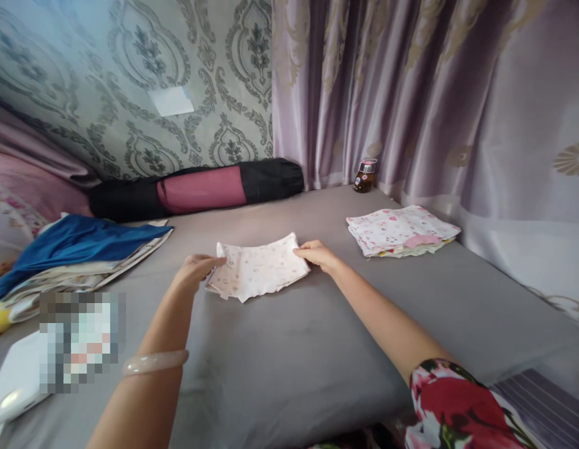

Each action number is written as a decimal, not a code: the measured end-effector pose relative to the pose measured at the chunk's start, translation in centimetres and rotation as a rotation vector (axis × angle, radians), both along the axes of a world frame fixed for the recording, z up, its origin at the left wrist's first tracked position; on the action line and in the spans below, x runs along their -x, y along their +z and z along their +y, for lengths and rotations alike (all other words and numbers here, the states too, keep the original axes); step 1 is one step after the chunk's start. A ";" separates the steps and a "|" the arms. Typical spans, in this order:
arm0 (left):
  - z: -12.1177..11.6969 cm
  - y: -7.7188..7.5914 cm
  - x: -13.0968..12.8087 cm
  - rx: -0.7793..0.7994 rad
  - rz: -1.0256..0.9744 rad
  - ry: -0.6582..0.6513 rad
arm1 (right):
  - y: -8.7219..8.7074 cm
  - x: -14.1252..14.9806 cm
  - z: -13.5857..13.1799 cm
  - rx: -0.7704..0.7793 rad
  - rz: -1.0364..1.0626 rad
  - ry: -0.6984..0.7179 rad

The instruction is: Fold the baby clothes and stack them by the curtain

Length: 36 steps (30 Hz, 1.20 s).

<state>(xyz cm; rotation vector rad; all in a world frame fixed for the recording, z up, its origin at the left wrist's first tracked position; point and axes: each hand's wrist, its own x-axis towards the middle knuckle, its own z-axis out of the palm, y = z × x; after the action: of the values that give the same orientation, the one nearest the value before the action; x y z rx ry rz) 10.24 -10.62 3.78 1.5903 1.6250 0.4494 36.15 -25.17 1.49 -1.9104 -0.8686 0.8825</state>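
A pale pink printed cloth (261, 269), folded into layers, is stretched between my two hands over the grey sheet. My left hand (200, 268) pinches its upper left corner, thumb on top. At its upper right corner my right hand (318, 254) pinches the cloth between thumb and fingers. The cloth's upper edge sags a little between the hands, and its uneven lower edge seems to lie on or just above the sheet; I cannot tell which.
A stack of folded printed cloths (401, 231) lies on the right. Blue and beige fabrics (97, 240) are piled on the left, near a white object (18, 368). At the back are a long black and pink bag (200, 189) and a brown jar (364, 178).
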 end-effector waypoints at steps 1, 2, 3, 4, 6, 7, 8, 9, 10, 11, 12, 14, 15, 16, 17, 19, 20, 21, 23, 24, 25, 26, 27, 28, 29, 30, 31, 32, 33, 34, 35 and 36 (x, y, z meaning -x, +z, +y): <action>-0.3 0.6 -0.5 -0.016 -0.010 -0.025 | 0.3 -0.3 -0.3 -0.013 0.007 -0.009; -0.6 1.2 -1.1 -0.027 -0.024 -0.049 | 0.6 -0.7 -0.7 -0.025 0.008 -0.022; -0.9 1.8 -1.8 -0.040 -0.040 -0.076 | 1.0 -1.3 -1.1 -0.035 0.003 -0.038; -1.3 2.4 -2.7 -0.053 -0.055 -0.103 | 1.4 -2.1 -1.6 -0.046 -0.007 -0.055; -1.9 3.3 -4.7 -0.076 -0.107 -0.164 | 2.2 -4.0 -2.8 -0.073 -0.031 -0.088; -2.2 3.6 -5.8 -0.085 -0.144 -0.201 | 2.6 -5.2 -3.4 -0.089 -0.035 -0.104; -2.5 3.9 -7.0 -0.095 -0.187 -0.243 | 3.0 -6.5 -4.2 -0.104 -0.032 -0.124; -2.9 4.1 -8.2 -0.104 -0.229 -0.285 | 3.5 -7.8 -4.9 -0.118 -0.018 -0.151; -3.3 4.3 -9.6 -0.113 -0.271 -0.329 | 4.1 -9.2 -5.7 -0.132 0.010 -0.180; -3.7 4.4 -11.0 -0.122 -0.308 -0.366 | 4.6 -10.6 -6.6 -0.141 0.042 -0.209; -4.1 4.6 -12.5 -0.130 -0.342 -0.399 | 5.2 -12.0 -7.4 -0.148 0.049 -0.237; -5.1 4.7 -15.8 -0.143 -0.393 -0.445 | 6.4 -14.8 -9.1 -0.155 -0.011 -0.317; -5.7 4.7 -17.5 -0.148 -0.416 -0.449 | 6.9 -16.2 -9.8 -0.148 -0.056 -0.367; -6.2 4.7 -19.3 -0.152 -0.438 -0.454 | 7.4 -17.6 -10.5 -0.126 -0.106 -0.405; -6.8 4.7 -21.1 -0.151 -0.462 -0.472 | 7.8 -19.0 -11.2 -0.103 -0.159 -0.439; -8.0 4.4 -24.7 -0.126 -0.505 -0.484 | 8.5 -21.8 -12.2 -0.044 -0.289 -0.494; -8.6 4.3 -26.5 -0.097 -0.525 -0.484 | 8.8 -23.1 -12.6 -0.004 -0.370 -0.514; -9.3 4.0 -28.2 -0.067 -0.547 -0.482 | 9.0 -24.4 -12.9 0.043 -0.460 -0.529; -10.6 3.4 -31.2 0.003 -0.590 -0.477 | 9.3 -26.7 -13.4 0.157 -0.642 -0.545; -11.3 3.0 -32.5 0.032 -0.610 -0.467 | 9.3 -27.7 -13.5 0.215 -0.718 -0.544; -11.9 2.6 -33.7 0.056 -0.625 -0.457 | 9.3 -28.7 -13.6 0.269 -0.776 -0.544; -12.4 2.2 -34.7 0.074 -0.634 -0.446 | 9.2 -29.5 -13.6 0.316 -0.817 -0.546; -12.8 1.7 -35.5 0.086 -0.640 -0.435 | 9.1 -30.2 -13.7 0.356 -0.841 -0.547; -13.1 1.3 -36.2 0.092 -0.641 -0.427 | 8.9 -30.8 -13.7 0.386 -0.852 -0.546; -13.4 1.0 -36.7 0.096 -0.640 -0.420 | 8.7 -31.4 -13.7 0.410 -0.852 -0.545; -13.6 0.7 -37.2 0.097 -0.638 -0.416 | 8.6 -31.8 -13.8 0.431 -0.845 -0.546; -13.7 0.5 -37.5 0.099 -0.638 -0.415 | 8.5 -32.3 -13.9 0.450 -0.839 -0.546; -13.8 0.4 -37.8 0.100 -0.638 -0.418 | 8.4 -32.6 -13.9 0.467 -0.839 -0.548; -13.9 0.3 -38.0 0.103 -0.638 -0.425 | 8.3 -32.9 -14.0 0.481 -0.847 -0.550; -13.9 0.2 -38.2 0.105 -0.637 -0.435 | 8.2 -33.2 -14.1 0.492 -0.863 -0.552; -13.9 0.2 -38.4 0.107 -0.634 -0.446 | 8.2 -33.4 -14.1 0.501 -0.886 -0.552; -13.9 0.1 -38.5 0.109 -0.629 -0.456 | 8.1 -33.5 -14.2 0.510 -0.909 -0.549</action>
<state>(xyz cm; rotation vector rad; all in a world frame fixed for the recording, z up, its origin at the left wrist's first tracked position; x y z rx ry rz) 48.77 -24.57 3.85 1.4782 0.7775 0.5333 69.68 -39.35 9.62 -2.8684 -0.5474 -0.1743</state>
